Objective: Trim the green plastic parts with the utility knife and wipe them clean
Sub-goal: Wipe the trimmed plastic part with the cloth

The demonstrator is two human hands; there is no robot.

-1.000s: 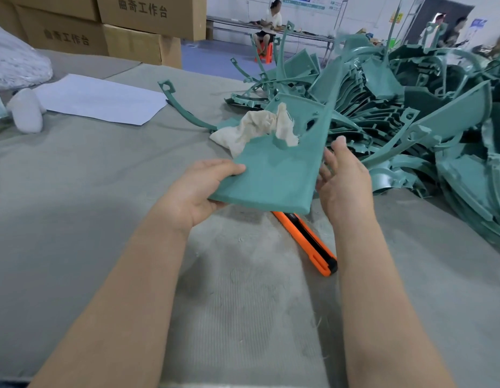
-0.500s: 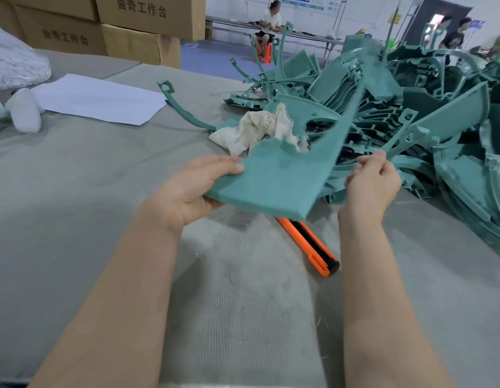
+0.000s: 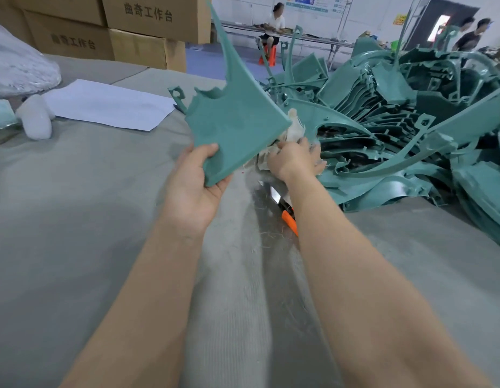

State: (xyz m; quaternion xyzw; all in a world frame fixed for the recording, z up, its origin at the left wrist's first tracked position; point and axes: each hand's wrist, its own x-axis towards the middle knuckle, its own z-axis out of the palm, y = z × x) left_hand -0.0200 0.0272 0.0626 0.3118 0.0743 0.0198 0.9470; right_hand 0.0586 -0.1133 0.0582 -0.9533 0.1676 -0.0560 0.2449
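My left hand [image 3: 197,186] grips the near corner of a flat green plastic part [image 3: 235,119] and holds it tilted upright above the grey table [image 3: 75,219]. Just right of it, my right hand [image 3: 295,159] reaches down onto the white rag [image 3: 295,130], its fingers curled over the cloth. The rag is mostly hidden behind the part and the hand. An orange utility knife [image 3: 285,208] with its blade out lies on the table under my right forearm, largely covered by it.
A big heap of green plastic parts [image 3: 397,121] fills the right side of the table. White paper [image 3: 108,105] and a white bottle [image 3: 36,119] lie at the left, cardboard boxes [image 3: 131,29] behind. People sit and stand in the background.
My left hand swung the green part upright and leftward. My right hand let go of the part's edge and dropped onto the rag beside the heap.
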